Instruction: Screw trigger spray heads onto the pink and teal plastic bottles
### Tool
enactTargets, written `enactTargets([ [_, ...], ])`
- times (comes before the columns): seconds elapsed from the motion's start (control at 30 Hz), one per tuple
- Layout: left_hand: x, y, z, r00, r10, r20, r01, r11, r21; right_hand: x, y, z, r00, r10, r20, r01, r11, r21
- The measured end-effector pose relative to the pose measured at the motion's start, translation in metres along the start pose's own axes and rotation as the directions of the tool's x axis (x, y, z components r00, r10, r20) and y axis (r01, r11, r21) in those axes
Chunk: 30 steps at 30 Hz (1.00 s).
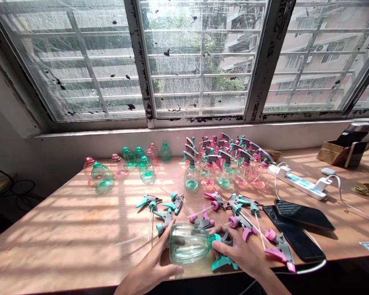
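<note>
A clear green spray bottle lies on its side in front of me, near the table's front edge, its neck pointing right. My left hand is around its base end, thumb below and fingers above. At the neck, my right hand grips the teal collar of the trigger sprayer, which sits on the bottle mouth; its teal trigger points down. Whether the collar is fully screwed on cannot be seen. Just beyond my hands lie loose teal sprayer heads and pink sprayer heads with thin white tubes.
Several bottles without heads, such as a green bottle, stand back left. Rows of bottles with sprayers stand at the back middle. To the right are two phones, a power strip with cables, and a cardboard box.
</note>
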State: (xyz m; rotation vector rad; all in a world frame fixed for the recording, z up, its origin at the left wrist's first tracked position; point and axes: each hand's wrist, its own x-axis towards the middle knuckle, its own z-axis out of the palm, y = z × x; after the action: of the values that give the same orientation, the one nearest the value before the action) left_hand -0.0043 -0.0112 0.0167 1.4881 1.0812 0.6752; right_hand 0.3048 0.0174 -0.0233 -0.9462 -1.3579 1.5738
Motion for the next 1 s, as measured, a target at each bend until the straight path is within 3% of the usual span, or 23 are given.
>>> enactTargets([
  [0.77, -0.0010, -0.0011, 0.0037, 0.999, 0.033, -0.016, -0.033, 0.999, -0.006, 0.0006, -0.0029, -0.0025, 1.000, 0.018, 0.013, -0.018, 0.999, -0.051],
  [1.0, 0.0008, 0.0058, 0.0031, 0.999, -0.037, -0.004, 0.037, 0.999, -0.020, 0.0003, 0.0006, -0.0010, 1.000, 0.013, -0.011, -0.013, 0.999, -0.041],
])
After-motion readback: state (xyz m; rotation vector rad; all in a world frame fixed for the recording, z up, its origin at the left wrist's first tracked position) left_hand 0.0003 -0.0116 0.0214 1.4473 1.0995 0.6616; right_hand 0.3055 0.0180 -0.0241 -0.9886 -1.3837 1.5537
